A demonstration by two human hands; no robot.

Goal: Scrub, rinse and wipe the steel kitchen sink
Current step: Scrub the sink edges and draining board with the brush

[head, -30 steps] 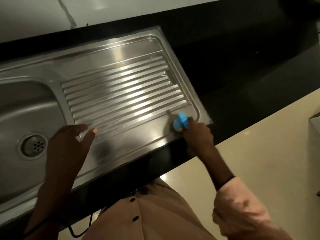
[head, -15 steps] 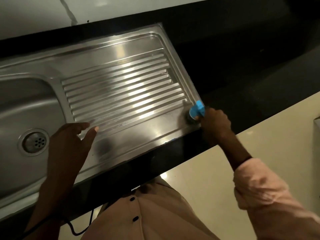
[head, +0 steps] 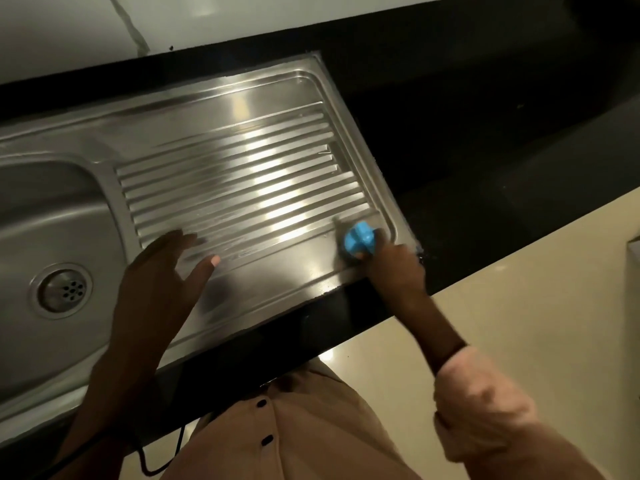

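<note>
Steel sink (head: 221, 109) runs from the left edge to right of centre frame, set in a black counter (head: 467, 140). Basin at far left, drain strainer (head: 64, 291) at lower left. Ribbed drainboard (head: 242, 188) fills the centre, bright light streaks across the ribs.

My right hand (head: 394, 268), centre right, is clamped on a blue scrubber (head: 360, 242), fingers curled round it. Scrubber is pressed on the flat strip at the drainboard's lower right corner, just inside the raised rim. A dark pad shows under the blue part; I cannot tell what it is made of.

My left hand (head: 162, 278), lower left of centre, lies over the near edge of the drainboard, fingers straight and spread, thumb out to the right, gripping nothing. Fingertips reach the lowest ribs.

Pale floor (head: 519, 306) at right. Pink sleeve (head: 485, 410) bunched at my right forearm, lower right.
</note>
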